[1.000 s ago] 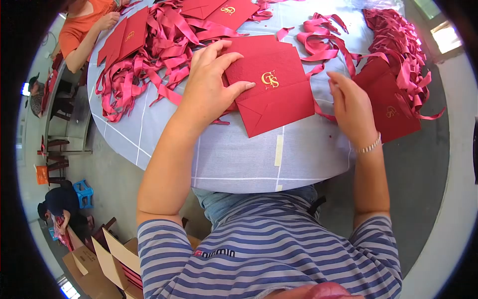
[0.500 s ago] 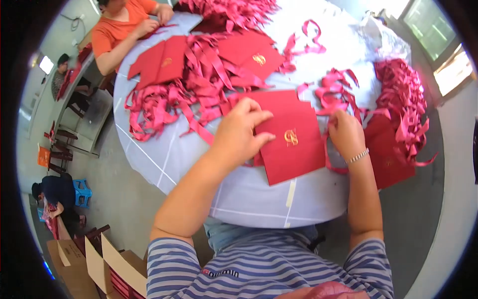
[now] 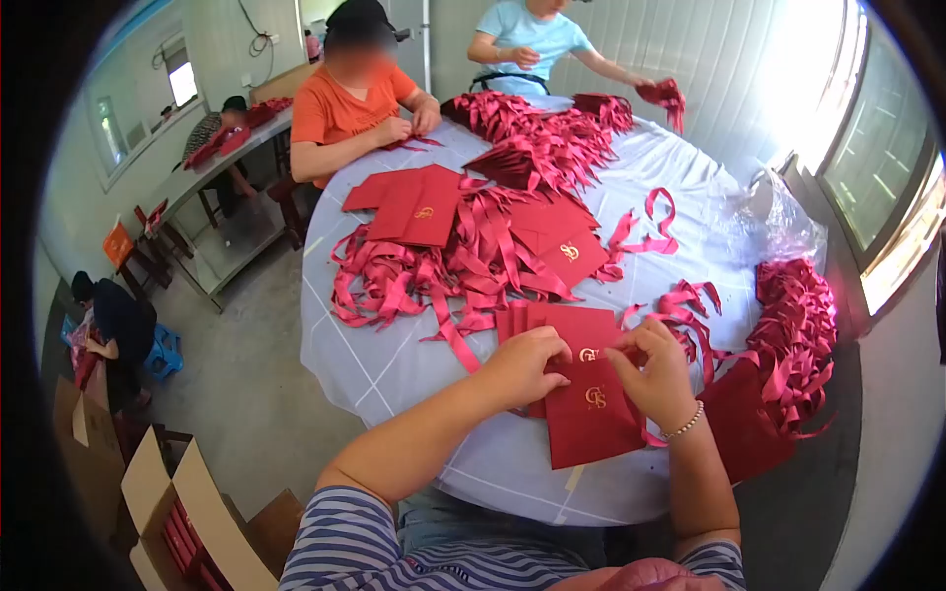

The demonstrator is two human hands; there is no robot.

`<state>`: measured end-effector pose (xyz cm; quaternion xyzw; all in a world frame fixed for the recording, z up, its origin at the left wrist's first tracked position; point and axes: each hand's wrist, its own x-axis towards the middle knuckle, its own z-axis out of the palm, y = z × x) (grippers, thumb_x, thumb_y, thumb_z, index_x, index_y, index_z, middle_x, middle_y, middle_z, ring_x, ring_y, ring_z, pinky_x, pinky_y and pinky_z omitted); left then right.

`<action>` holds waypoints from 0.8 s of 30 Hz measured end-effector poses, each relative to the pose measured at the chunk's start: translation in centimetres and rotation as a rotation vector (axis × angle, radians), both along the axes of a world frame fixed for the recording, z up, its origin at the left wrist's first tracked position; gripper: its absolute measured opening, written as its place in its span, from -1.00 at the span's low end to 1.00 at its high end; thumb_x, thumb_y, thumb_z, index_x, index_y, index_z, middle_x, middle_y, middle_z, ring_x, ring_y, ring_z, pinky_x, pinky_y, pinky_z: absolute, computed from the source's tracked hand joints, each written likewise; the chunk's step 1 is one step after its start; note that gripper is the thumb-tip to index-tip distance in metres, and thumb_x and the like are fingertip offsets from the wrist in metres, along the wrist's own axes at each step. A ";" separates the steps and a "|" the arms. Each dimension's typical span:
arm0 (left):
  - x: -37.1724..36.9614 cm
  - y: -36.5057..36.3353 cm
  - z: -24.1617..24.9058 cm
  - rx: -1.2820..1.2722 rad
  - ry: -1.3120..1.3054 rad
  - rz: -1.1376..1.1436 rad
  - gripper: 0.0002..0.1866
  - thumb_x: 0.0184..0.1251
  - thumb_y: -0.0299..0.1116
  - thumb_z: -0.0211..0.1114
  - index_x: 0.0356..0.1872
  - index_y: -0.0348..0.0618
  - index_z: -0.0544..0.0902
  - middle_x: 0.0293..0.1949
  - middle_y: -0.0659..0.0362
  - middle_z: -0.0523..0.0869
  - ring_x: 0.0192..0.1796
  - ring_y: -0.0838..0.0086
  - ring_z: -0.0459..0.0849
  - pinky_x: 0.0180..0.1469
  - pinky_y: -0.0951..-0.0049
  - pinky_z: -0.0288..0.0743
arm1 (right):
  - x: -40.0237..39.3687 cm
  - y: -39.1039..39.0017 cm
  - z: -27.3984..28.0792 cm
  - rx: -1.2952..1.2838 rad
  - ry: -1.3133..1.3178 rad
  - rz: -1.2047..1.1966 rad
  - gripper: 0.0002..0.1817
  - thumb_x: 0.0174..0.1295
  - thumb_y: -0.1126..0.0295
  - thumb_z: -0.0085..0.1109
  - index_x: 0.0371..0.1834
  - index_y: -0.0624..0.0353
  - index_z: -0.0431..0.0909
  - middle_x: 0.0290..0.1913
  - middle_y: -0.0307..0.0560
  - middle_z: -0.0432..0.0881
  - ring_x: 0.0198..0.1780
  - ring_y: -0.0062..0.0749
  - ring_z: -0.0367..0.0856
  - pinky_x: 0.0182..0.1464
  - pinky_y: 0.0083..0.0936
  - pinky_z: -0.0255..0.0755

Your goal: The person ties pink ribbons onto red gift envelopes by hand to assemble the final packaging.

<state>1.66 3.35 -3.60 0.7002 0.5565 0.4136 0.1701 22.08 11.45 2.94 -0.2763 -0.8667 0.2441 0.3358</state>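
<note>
Red cards or bags with a gold logo (image 3: pixel 594 428) lie on the cloth-covered round table in front of me. My left hand (image 3: pixel 532 369) is at their left edge, thumb and fingers closed on the red card. Over their upper right side is my right hand (image 3: pixel 650 369), its thumb and fingertips bent toward each other; whether anything is between them is too small to tell. Red ribbons (image 3: pixel 685 305) lie just beyond my right hand. More red pieces (image 3: pixel 419 205) rest on a ribbon heap farther left.
A long ribbon pile (image 3: pixel 793 345) runs down the table's right side, beside clear plastic (image 3: pixel 778 222). Two people, in orange (image 3: pixel 345 118) and light blue (image 3: pixel 522 44), work across the table (image 3: pixel 345 369). Open cardboard boxes (image 3: pixel 148 483) stand at lower left.
The view has tilted upward, showing the person in light blue. My right hand has moved from the ribbon right of the red card to over the card. Another gold logo now shows.
</note>
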 end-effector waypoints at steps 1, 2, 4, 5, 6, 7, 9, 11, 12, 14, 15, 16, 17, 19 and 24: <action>0.0 -0.2 0.7 -0.118 0.027 0.007 -0.68 0.01 -0.36 0.53 -0.21 -0.20 0.66 -0.20 0.06 0.63 -0.09 0.15 0.67 -0.04 0.22 0.57 | -0.4 0.0 -0.5 0.008 0.007 0.011 -0.85 0.05 0.60 0.38 -0.31 0.26 0.64 -0.35 -0.06 0.51 -0.41 -0.38 0.53 -0.35 -0.53 0.42; -0.1 -0.1 0.8 -0.112 0.033 0.016 -0.68 0.01 -0.36 0.53 -0.21 -0.20 0.66 -0.20 0.06 0.63 -0.09 0.14 0.67 -0.04 0.22 0.57 | -0.8 0.0 -0.9 -0.008 -0.023 -0.007 -0.84 0.04 0.60 0.39 -0.31 0.26 0.64 -0.33 -0.06 0.52 -0.40 -0.35 0.53 -0.34 -0.51 0.43; -0.1 -0.2 0.7 -0.085 0.057 -0.006 -0.69 0.01 -0.36 0.52 -0.21 -0.20 0.66 -0.21 0.06 0.64 -0.09 0.14 0.67 -0.03 0.21 0.56 | -1.2 -0.3 -1.7 -0.006 -0.107 -0.032 -0.79 0.02 0.61 0.40 -0.24 0.27 0.64 -0.29 -0.03 0.53 -0.28 -0.24 0.60 -0.25 -0.45 0.49; -0.1 -0.3 0.5 -0.087 0.056 -0.001 -0.69 0.01 -0.36 0.52 -0.21 -0.20 0.66 -0.21 0.06 0.64 -0.09 0.14 0.67 -0.03 0.21 0.56 | -1.1 -0.2 -2.6 -0.008 -0.108 -0.027 -0.79 0.02 0.61 0.40 -0.24 0.27 0.64 -0.29 -0.03 0.53 -0.28 -0.24 0.60 -0.25 -0.45 0.49; 0.0 -0.2 0.6 -0.089 0.062 0.004 -0.69 0.01 -0.36 0.51 -0.21 -0.21 0.66 -0.22 0.06 0.64 -0.09 0.14 0.67 -0.03 0.21 0.56 | -1.0 -0.2 -3.4 -0.011 -0.084 0.056 -0.76 0.01 0.61 0.40 -0.21 0.28 0.63 -0.26 -0.01 0.54 -0.22 -0.21 0.62 -0.20 -0.43 0.51; 0.0 -0.2 0.5 -0.094 0.066 0.008 -0.69 0.00 -0.36 0.51 -0.22 -0.21 0.66 -0.23 0.06 0.64 -0.08 0.14 0.66 -0.02 0.21 0.56 | -0.9 -0.3 -4.0 -0.019 -0.061 0.137 -0.73 0.01 0.62 0.39 -0.18 0.28 0.63 -0.23 0.02 0.55 -0.15 -0.18 0.64 -0.14 -0.41 0.53; 0.1 -0.3 0.5 -0.110 0.053 0.018 -0.69 -0.01 -0.37 0.51 -0.22 -0.21 0.65 -0.23 0.06 0.64 -0.07 0.14 0.66 -0.02 0.21 0.56 | -0.6 -0.7 -4.1 -0.002 -0.091 0.150 -0.71 0.01 0.64 0.38 -0.15 0.29 0.62 -0.21 0.03 0.56 -0.14 -0.19 0.66 -0.13 -0.42 0.54; 0.3 -0.3 0.4 -0.117 0.042 0.026 -0.69 -0.02 -0.38 0.50 -0.23 -0.22 0.65 -0.24 0.05 0.64 -0.07 0.14 0.66 -0.02 0.22 0.56 | -0.5 -1.0 -3.8 0.024 -0.120 0.160 -0.69 0.02 0.66 0.37 -0.13 0.29 0.61 -0.19 0.04 0.56 -0.13 -0.20 0.67 -0.12 -0.42 0.56; 0.4 -0.3 0.5 -0.130 -0.003 0.011 -0.69 -0.02 -0.38 0.50 -0.23 -0.21 0.65 -0.24 0.06 0.65 -0.07 0.16 0.66 -0.03 0.21 0.55 | -0.6 -1.1 -3.7 -0.149 -0.094 0.123 -0.71 0.03 0.65 0.36 -0.14 0.27 0.60 -0.19 0.05 0.58 -0.19 -0.16 0.68 -0.17 -0.38 0.57; 0.5 -0.2 0.7 -0.148 -0.047 -0.009 -0.70 -0.03 -0.38 0.49 -0.24 -0.20 0.65 -0.25 0.08 0.65 -0.08 0.17 0.66 -0.03 0.20 0.54 | -0.5 -1.2 -3.4 -0.325 -0.067 0.078 -0.72 0.04 0.64 0.35 -0.15 0.25 0.60 -0.18 0.05 0.59 -0.26 -0.12 0.68 -0.21 -0.34 0.59; 0.5 -0.3 0.9 -0.085 0.029 -0.028 -0.70 -0.02 -0.37 0.49 -0.23 -0.19 0.66 -0.26 0.09 0.65 -0.09 0.19 0.66 -0.03 0.19 0.52 | -0.5 -1.2 -3.2 -0.283 -0.078 0.078 -0.75 0.05 0.64 0.35 -0.18 0.25 0.59 -0.19 0.05 0.60 -0.26 -0.13 0.68 -0.23 -0.36 0.58; 0.6 -0.5 1.0 -0.026 0.103 -0.047 -0.70 -0.01 -0.36 0.49 -0.22 -0.17 0.67 -0.28 0.11 0.65 -0.11 0.21 0.66 -0.04 0.19 0.50 | -0.5 -1.3 -3.2 -0.246 -0.089 0.079 -0.77 0.05 0.65 0.35 -0.21 0.26 0.58 -0.21 0.04 0.61 -0.27 -0.15 0.68 -0.25 -0.38 0.57; 0.5 -0.5 1.3 -0.029 0.121 -0.067 -0.68 0.01 -0.33 0.49 -0.18 -0.15 0.68 -0.28 0.12 0.65 -0.11 0.22 0.66 -0.04 0.18 0.49 | -0.4 -1.0 -3.9 -0.224 -0.037 0.078 -0.79 0.05 0.65 0.35 -0.24 0.26 0.58 -0.25 0.04 0.60 -0.29 -0.17 0.68 -0.28 -0.40 0.56; 0.2 -0.6 1.7 0.114 0.181 -0.104 -0.63 0.09 -0.41 0.47 -0.02 -0.16 0.69 -0.29 0.08 0.69 -0.20 0.21 0.68 -0.12 0.26 0.53 | -0.4 -1.0 -4.2 -0.092 0.074 0.047 -0.81 0.06 0.67 0.35 -0.29 0.26 0.58 -0.33 0.01 0.59 -0.35 -0.23 0.66 -0.34 -0.45 0.53; 0.2 0.3 0.3 0.082 -0.083 -0.231 -0.59 0.18 -0.51 0.40 0.10 -0.22 0.65 -0.09 0.03 0.70 -0.02 0.26 0.67 0.03 0.35 0.52 | -0.2 -1.5 -2.7 -0.375 0.149 -0.008 -0.89 0.23 0.59 0.33 -0.27 0.25 0.55 -0.42 -0.23 0.59 -0.48 -0.65 0.59 -0.47 -0.61 0.44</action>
